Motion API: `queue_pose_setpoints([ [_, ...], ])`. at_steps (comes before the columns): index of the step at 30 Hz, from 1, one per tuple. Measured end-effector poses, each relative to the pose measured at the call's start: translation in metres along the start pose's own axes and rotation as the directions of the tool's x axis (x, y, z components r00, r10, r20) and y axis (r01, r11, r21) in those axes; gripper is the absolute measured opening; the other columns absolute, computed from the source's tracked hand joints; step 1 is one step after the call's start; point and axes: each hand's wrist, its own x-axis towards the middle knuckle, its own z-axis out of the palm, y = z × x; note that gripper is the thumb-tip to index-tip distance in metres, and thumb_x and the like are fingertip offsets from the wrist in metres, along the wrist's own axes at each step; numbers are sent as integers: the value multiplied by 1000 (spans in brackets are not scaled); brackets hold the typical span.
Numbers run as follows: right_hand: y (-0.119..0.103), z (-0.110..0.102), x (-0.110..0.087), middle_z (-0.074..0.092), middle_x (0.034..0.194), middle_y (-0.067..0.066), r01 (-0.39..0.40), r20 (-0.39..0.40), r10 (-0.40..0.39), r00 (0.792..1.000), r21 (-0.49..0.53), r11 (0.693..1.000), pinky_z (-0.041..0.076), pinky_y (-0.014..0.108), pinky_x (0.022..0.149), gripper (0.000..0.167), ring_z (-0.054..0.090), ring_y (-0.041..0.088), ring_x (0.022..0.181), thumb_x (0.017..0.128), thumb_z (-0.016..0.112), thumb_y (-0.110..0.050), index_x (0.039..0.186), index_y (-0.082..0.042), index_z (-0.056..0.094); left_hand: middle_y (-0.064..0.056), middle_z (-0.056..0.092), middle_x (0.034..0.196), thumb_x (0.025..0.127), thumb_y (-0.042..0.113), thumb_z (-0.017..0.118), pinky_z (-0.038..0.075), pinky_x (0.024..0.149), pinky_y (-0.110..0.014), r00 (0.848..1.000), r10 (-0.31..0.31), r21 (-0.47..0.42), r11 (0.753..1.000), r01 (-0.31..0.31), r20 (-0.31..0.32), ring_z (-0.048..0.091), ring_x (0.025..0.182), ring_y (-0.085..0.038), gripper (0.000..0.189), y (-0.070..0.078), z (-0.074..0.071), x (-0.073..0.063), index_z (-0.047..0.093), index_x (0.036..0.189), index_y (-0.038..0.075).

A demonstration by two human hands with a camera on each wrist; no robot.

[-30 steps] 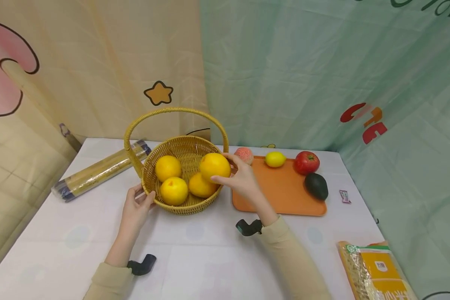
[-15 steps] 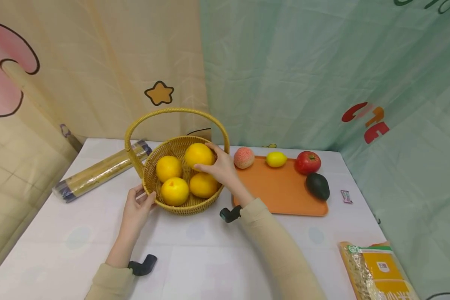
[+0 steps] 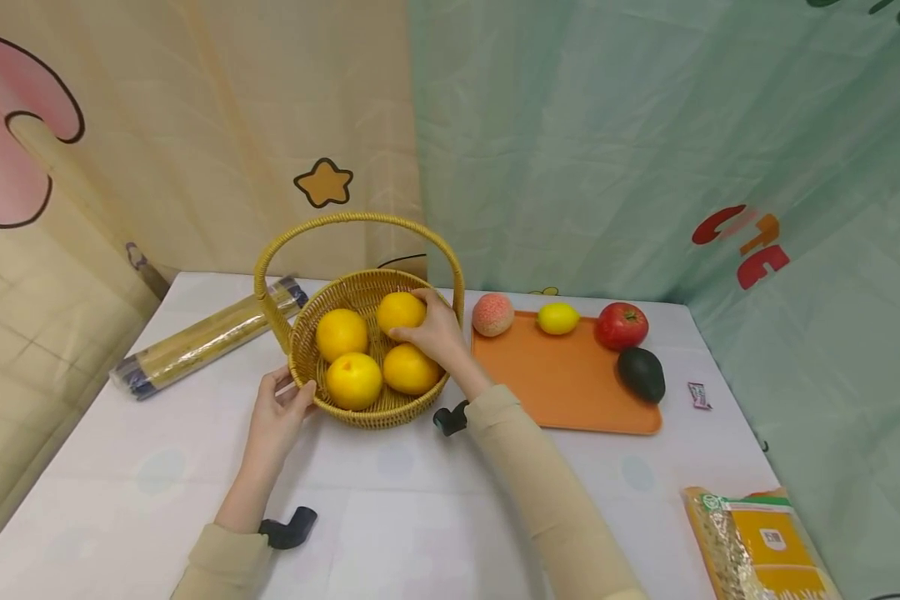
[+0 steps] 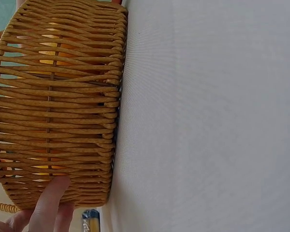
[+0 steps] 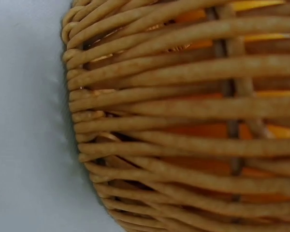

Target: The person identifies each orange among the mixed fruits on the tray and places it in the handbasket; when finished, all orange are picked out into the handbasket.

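A woven basket [image 3: 375,421] with a tall arched handle stands on the table, several yellow-orange fruits inside. My left hand [image 3: 276,421] grips its near-left rim, thumb at the rim and fingers against the outer wall; in the left wrist view those fingers [image 4: 50,203] lie on the weave. My right hand [image 3: 438,333] reaches over the right rim and holds an orange [image 3: 401,313] between thumb and fingers, down inside the basket at the back right. Beside it lie an oblong yellow fruit [image 3: 411,370] and two rounder ones. The right wrist view shows only the basket wall [image 5: 193,111] up close.
Right of the basket lies an orange tray [image 3: 562,375] with a pink peach-like fruit [image 3: 492,315], a lemon [image 3: 558,317], a tomato [image 3: 622,326] and a dark avocado [image 3: 641,374]. A wrapped roll [image 3: 210,337], a small candy [image 3: 699,396] and a grain bag [image 3: 765,542] lie around.
My right hand has carried the orange left from above the basket's right side and lowered it in among the other fruits. The left hand has stayed on the rim.
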Motion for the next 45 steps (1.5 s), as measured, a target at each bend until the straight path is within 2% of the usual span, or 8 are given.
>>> queue_pose_setpoints([
  [7,1,4,4,54,143,11,-42,14,42,999,-23,999,46,39,111,73,53,26,127,82,80,-31,143,-9,46,-21,25,158,103,23,49,53,102,-30,1000,-3,8,1000,3,-9,40,139,-32,64,1,-1,-1,16,153,1],
  [13,-1,6,8,55,142,11,-29,29,30,999,-28,999,43,38,114,59,51,27,130,88,75,-23,140,-7,52,-21,25,157,103,22,49,52,102,-32,1000,-8,12,1000,9,-11,41,138,-32,64,0,-3,0,16,154,1],
  [19,-1,8,6,54,142,11,-16,41,18,999,-52,999,42,38,116,57,50,27,131,90,73,-26,139,-8,53,-22,26,157,103,18,50,53,101,-31,999,-22,6,1000,22,-26,41,137,-33,63,-1,-2,0,17,154,1],
  [24,-2,6,2,54,142,11,27,16,-26,1000,-83,996,41,38,116,55,48,27,133,90,72,-25,139,-8,53,-23,26,157,103,17,50,54,99,-30,1000,-17,-4,1000,17,-23,42,137,-34,63,-2,-1,0,17,153,-1],
  [30,-4,-4,-10,59,137,10,123,-37,-127,991,-101,987,46,39,112,49,53,26,128,91,71,-26,135,-9,58,-23,24,159,103,19,49,54,99,-28,1000,-14,3,1000,14,-4,40,139,-34,64,-1,-5,4,15,154,-1],
  [34,-4,-11,-21,62,132,11,181,-42,-183,982,-48,982,48,40,110,43,55,27,126,92,71,-23,130,-8,61,-23,21,160,103,18,50,52,100,-29,1000,-7,-8,1000,7,18,38,141,-36,67,-2,-7,6,12,154,-2],
  [41,3,-21,-45,64,131,10,192,-18,-191,981,81,978,49,43,108,39,56,27,126,91,71,-21,127,-9,64,-26,20,159,103,18,50,51,102,-33,999,-14,-18,1000,14,31,37,141,-37,68,-1,-8,8,10,155,-2],
  [45,9,-31,-62,63,130,9,172,-28,-170,985,176,969,50,45,108,38,56,28,125,91,72,-21,126,-8,64,-24,25,158,104,21,49,55,94,-19,1000,-4,-4,1000,4,-17,40,140,-35,65,4,-11,4,15,154,-2],
])
